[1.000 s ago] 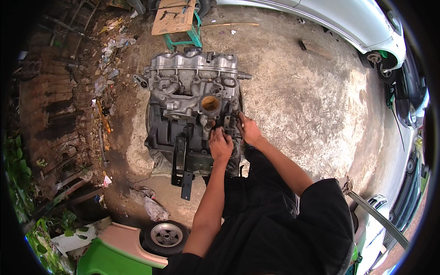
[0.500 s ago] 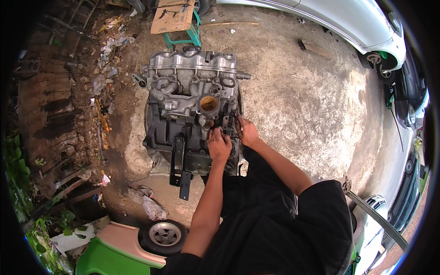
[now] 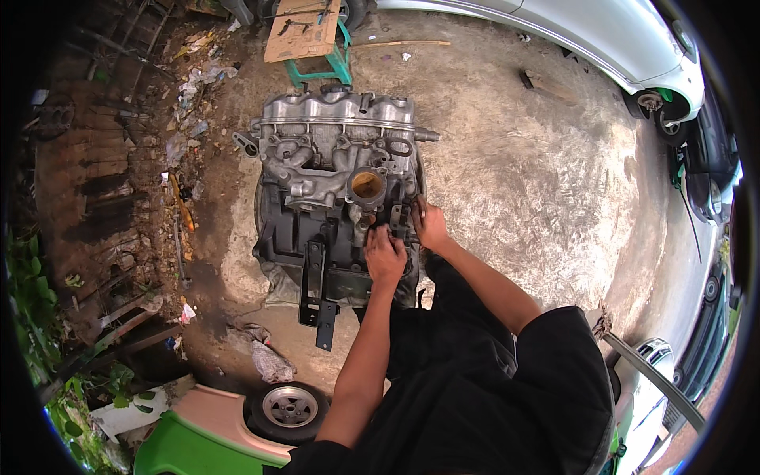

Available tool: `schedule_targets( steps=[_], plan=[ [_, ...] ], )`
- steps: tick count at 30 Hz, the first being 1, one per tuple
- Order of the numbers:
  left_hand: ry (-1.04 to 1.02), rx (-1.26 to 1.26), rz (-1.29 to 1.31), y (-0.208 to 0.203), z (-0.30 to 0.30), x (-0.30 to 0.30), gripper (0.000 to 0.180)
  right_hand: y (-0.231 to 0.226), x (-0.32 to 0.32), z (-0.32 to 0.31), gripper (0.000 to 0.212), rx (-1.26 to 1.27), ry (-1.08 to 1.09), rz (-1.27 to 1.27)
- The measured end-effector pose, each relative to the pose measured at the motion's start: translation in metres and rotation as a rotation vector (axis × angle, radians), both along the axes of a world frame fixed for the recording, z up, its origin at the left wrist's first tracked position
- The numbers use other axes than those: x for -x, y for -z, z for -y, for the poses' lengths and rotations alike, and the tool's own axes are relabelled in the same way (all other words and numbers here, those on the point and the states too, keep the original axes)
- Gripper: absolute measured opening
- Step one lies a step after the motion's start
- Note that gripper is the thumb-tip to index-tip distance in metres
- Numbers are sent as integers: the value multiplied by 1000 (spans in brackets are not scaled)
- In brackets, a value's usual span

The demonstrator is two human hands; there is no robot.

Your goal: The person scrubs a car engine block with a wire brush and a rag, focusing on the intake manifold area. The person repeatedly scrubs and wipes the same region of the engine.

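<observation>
A car engine (image 3: 273, 207) stands on the ground in front of me, its silver ribbed cover (image 3: 340, 109) on the far side. A round intake opening (image 3: 366, 187), brownish inside, faces up. My left hand (image 3: 385, 253) is just below that opening, fingers bent and closed against the engine's near right part; their tips are hidden. My right hand (image 3: 430, 227) is closed at the engine's right edge, beside a small metal bracket (image 3: 398, 215). What either hand grips, I cannot make out. A black flat bracket with holes (image 3: 314, 273) sticks out toward me left of my left hand.
Beyond the engine, cardboard with tools (image 3: 305, 32) lies on a green stool (image 3: 340, 59). A loose wheel (image 3: 290, 412) and a green panel (image 3: 190, 447) lie at the near left. A silver car (image 3: 602, 39) is at the far right; litter (image 3: 190, 103) lines the left side.
The whole view has shifted slightly, with the engine now a little lower and to the right. Both hands stay at the same parts of the engine; the finger poses differ only slightly.
</observation>
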State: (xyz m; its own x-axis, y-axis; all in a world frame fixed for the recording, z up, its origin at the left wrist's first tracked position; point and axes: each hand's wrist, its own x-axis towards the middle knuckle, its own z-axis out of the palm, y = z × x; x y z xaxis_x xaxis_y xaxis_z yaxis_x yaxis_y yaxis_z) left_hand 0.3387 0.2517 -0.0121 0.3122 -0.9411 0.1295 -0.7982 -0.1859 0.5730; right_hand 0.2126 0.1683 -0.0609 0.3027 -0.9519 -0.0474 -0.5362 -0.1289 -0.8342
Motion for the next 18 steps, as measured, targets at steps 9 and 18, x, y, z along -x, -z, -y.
schedule_targets(
  steps=[9, 18],
  plan=[
    [-25, -143, -60, -6, 0, 0, 30, 120, -7, 106, 21, -988, 284, 94],
    [-20, -122, -63, -3, -2, 0, 27, 122, 25, 103, 35, -879, 660, 279]
  ],
)
